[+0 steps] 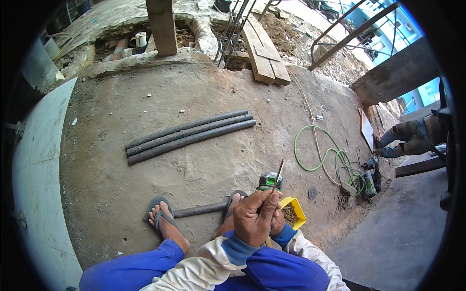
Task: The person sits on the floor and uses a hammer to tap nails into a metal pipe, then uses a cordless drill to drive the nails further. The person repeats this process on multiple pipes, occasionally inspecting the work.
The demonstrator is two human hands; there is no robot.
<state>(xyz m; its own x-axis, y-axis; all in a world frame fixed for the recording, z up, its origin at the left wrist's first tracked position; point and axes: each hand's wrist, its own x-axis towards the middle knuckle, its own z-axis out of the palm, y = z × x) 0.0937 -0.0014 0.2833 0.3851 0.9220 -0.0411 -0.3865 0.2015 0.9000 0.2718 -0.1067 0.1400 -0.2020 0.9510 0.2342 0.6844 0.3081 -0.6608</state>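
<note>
Raised in front of my knees, my left hand [255, 217] pinches a long thin metal rod [278, 175] that points up and away. Behind it is my right hand [278, 223], mostly covered, its fingers hidden. Beside that hand a yellow container [300, 214] holds several thin brownish pieces like screws or nails. Just beyond my hands is a green and black device [270, 181], partly covered. Between my sandalled feet a dark pipe [200, 210] lies on the ground.
Three dark pipes [189, 133] lie ahead. On the right are a grey disc [312, 194], a looped green cable [297, 145] and a green power tool [370, 184]. Another person [412, 138] bends at far right. Wooden planks [264, 53] lie beyond; a pale panel [41, 169] stands left.
</note>
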